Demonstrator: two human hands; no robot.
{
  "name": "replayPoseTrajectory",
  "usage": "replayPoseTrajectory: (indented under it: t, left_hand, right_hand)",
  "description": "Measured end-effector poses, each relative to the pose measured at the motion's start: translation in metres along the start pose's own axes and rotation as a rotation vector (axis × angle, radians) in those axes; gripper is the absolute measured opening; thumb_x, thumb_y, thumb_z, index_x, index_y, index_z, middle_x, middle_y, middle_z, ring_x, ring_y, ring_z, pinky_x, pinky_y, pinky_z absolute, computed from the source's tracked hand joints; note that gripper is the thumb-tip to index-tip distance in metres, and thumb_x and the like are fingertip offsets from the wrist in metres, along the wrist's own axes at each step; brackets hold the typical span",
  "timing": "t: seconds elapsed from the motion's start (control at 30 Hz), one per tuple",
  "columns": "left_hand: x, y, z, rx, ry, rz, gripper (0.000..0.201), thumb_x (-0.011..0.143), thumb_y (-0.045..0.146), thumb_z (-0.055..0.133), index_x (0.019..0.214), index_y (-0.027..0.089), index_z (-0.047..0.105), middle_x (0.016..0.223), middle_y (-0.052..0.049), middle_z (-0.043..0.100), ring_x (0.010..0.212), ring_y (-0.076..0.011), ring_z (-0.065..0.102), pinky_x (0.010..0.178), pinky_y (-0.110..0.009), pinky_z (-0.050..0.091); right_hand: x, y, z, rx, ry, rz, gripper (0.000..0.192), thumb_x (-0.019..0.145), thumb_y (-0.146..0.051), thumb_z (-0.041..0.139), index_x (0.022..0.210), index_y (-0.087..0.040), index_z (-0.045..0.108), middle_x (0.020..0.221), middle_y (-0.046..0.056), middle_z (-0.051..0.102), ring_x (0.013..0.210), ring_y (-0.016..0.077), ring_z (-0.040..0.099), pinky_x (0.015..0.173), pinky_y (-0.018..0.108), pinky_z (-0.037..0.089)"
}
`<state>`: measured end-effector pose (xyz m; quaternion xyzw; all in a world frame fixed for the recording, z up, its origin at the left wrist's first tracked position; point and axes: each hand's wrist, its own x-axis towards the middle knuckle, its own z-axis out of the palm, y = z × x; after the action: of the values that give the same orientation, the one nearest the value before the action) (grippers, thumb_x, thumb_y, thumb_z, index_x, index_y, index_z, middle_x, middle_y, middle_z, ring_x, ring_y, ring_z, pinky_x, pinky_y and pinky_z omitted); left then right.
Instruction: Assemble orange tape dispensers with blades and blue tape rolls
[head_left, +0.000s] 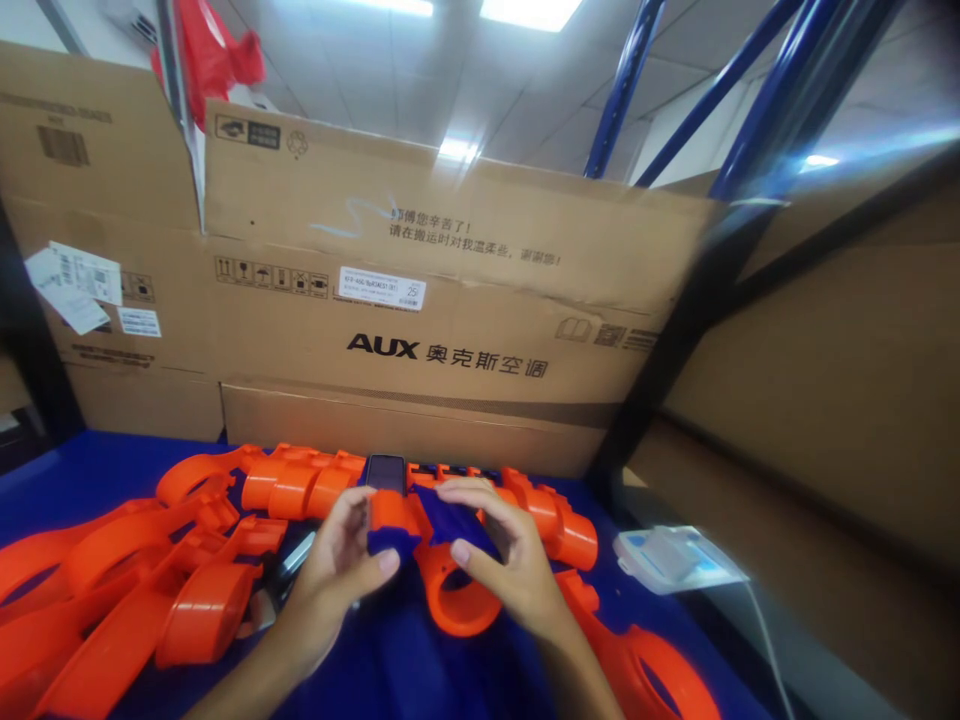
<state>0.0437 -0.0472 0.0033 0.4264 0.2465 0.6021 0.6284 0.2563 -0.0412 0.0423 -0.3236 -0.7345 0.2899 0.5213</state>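
In the middle of the head view, my left hand [349, 560] is closed around an orange plastic part [390, 510] with a dark blue piece along its lower edge. My right hand [502, 550] grips another dark blue piece [450, 520], thumb in front and fingers behind. Just beneath it hangs an orange ring [459, 605], which looks joined to the parts between my hands. Whether the blue pieces are cloth or plastic, I cannot tell. A small dark-screened device [386, 472] stands right behind my left fingertips.
Orange ring-shaped parts [202, 615] lie piled at left, with more rows [555, 520] behind my right hand and a large one [660, 675] at front right. A corded white plastic box [679, 558] sits right on the blue surface [397, 670]. Cardboard [450, 420] walls the back.
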Motion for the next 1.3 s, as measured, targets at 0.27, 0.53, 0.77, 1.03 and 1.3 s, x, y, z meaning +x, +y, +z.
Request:
replayPoseTrajectory:
  t: [0.27, 0.53, 0.77, 1.03, 1.3]
  left_hand:
    - [0.002, 0.003, 0.002, 0.009, -0.039, -0.001, 0.055, 0.069, 0.022, 0.085, 0.117, 0.027, 0.060, 0.120, -0.007, 0.069, 0.115, -0.0274, 0.065, 0.097, -0.034, 0.050]
    - [0.002, 0.002, 0.000, 0.029, -0.076, 0.015, 0.055, 0.074, 0.022, 0.082, 0.122, 0.027, 0.055, 0.118, -0.008, 0.069, 0.108, -0.0257, 0.066, 0.095, -0.034, 0.050]
    - [0.003, 0.000, -0.002, 0.032, -0.111, 0.043, 0.055, 0.075, 0.021, 0.080, 0.124, 0.028, 0.056, 0.125, -0.008, 0.066, 0.115, -0.0262, 0.063, 0.098, -0.033, 0.049]
    - [0.005, -0.011, -0.016, 0.013, -0.156, 0.174, 0.064, 0.075, 0.020, 0.079, 0.133, 0.032, 0.055, 0.140, -0.007, 0.058, 0.130, -0.0318, 0.053, 0.098, -0.035, 0.049]
    - [0.008, -0.010, -0.017, 0.201, -0.120, 0.224, 0.058, 0.077, 0.025, 0.079, 0.130, 0.030, 0.054, 0.143, -0.008, 0.055, 0.135, -0.0323, 0.047, 0.110, -0.040, 0.039]
  right_hand:
    - [0.002, 0.003, 0.006, -0.037, -0.025, -0.033, 0.033, 0.080, -0.031, 0.079, 0.111, -0.027, 0.072, 0.116, 0.009, 0.068, 0.114, 0.0290, 0.060, 0.104, 0.048, 0.043]
    - [0.001, 0.005, 0.006, -0.024, -0.025, -0.012, 0.032, 0.080, -0.032, 0.078, 0.111, -0.026, 0.071, 0.116, 0.009, 0.066, 0.114, 0.0288, 0.060, 0.104, 0.047, 0.043]
    - [-0.001, 0.007, 0.006, -0.041, -0.011, 0.008, 0.037, 0.082, -0.033, 0.077, 0.117, -0.025, 0.067, 0.120, 0.010, 0.067, 0.118, 0.0287, 0.060, 0.106, 0.046, 0.043]
    - [-0.010, 0.013, 0.009, -0.251, -0.079, 0.011, 0.065, 0.079, -0.041, 0.078, 0.136, -0.024, 0.052, 0.134, 0.012, 0.062, 0.123, 0.0307, 0.059, 0.106, 0.048, 0.046]
    - [-0.009, 0.017, 0.017, -0.630, -0.001, -0.261, 0.069, 0.072, -0.043, 0.084, 0.132, -0.021, 0.057, 0.115, 0.012, 0.070, 0.103, 0.0300, 0.067, 0.094, 0.046, 0.052]
